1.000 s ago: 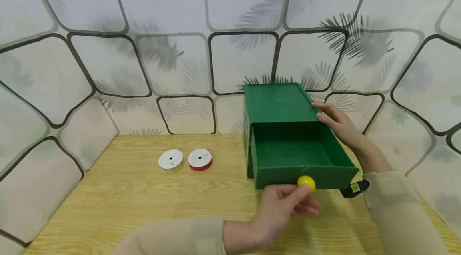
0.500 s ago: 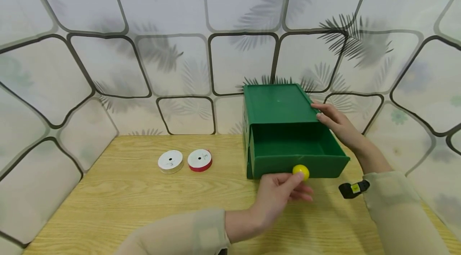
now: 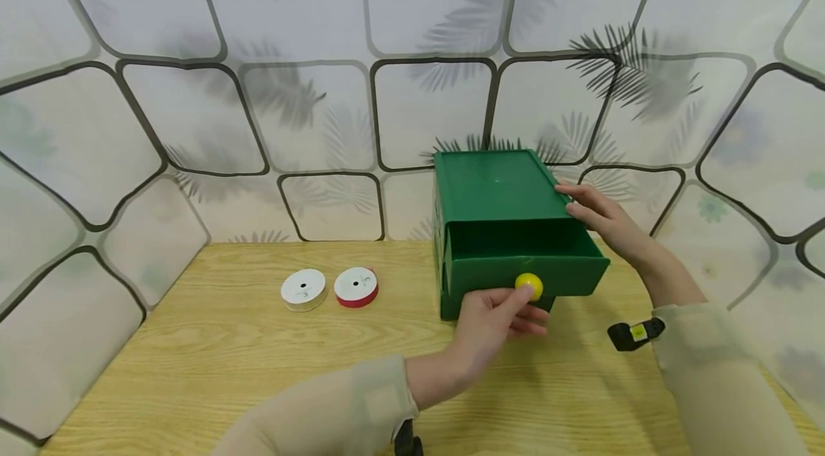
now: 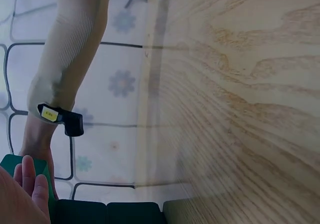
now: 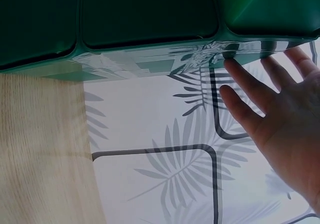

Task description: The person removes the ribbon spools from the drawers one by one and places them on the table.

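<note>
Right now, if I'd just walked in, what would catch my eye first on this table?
Probably the green box at the back right of the wooden table, its drawer partly out. The left hand pinches the drawer's yellow knob, while the right hand rests flat against the box's right edge. To the left lie two small ribbon spools, one white, one red.

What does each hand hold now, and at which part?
The left hand pinches the drawer by its yellow knob. The right hand holds nothing; its straight fingers rest on the box's right edge.
</note>
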`<control>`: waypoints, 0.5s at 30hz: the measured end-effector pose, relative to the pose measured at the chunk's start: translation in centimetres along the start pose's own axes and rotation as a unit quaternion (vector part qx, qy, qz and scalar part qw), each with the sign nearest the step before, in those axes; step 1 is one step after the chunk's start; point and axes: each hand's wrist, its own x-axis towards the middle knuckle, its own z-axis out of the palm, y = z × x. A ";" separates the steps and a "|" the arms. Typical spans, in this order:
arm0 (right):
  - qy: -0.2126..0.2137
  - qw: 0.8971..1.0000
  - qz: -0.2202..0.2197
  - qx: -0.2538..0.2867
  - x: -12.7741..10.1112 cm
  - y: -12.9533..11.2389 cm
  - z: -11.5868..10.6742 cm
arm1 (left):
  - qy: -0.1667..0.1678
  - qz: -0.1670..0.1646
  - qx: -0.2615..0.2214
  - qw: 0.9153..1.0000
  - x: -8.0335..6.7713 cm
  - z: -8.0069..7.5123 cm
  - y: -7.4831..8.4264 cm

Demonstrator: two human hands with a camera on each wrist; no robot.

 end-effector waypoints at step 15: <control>-0.008 1.000 -0.005 0.025 0.0 0.0 -0.1 | 0.031 0.018 0.025 0.999 3.0 -0.7 0.0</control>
